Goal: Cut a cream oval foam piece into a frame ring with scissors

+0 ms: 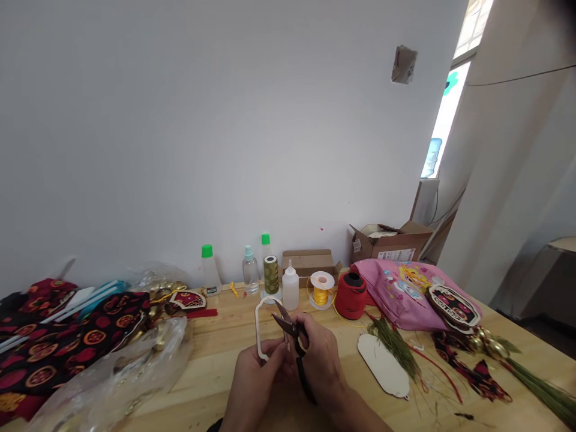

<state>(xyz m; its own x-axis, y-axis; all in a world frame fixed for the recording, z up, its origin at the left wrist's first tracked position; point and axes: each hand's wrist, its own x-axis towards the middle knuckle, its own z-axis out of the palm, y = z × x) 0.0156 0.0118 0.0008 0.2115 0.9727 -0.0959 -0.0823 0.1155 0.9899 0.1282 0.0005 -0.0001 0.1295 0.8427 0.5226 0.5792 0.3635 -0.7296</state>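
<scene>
In my left hand [258, 375] a thin pale frame [258, 327] with a scalloped outline stands upright, pinched near its lower end. My right hand [321, 354] is closed around a pair of black-handled scissors [288, 324]. Their dark blades are parted and point up and left, at the right side of the frame. Whether the blades touch the frame, I cannot tell. The lower part of the frame is hidden behind my left fingers. Just beyond my hands stand a white squeeze bottle [290, 288] and a spool of yellow cord [321, 291].
Red thread cone [351, 297], pink bag [396, 288] and cardboard box [387, 240] sit at right. A pale flat panel [382, 363] lies beside green tassel threads [393, 348]. Patterned dark fabric [99, 330] and a clear plastic bag [148, 366] cover the left. Bottles line the wall.
</scene>
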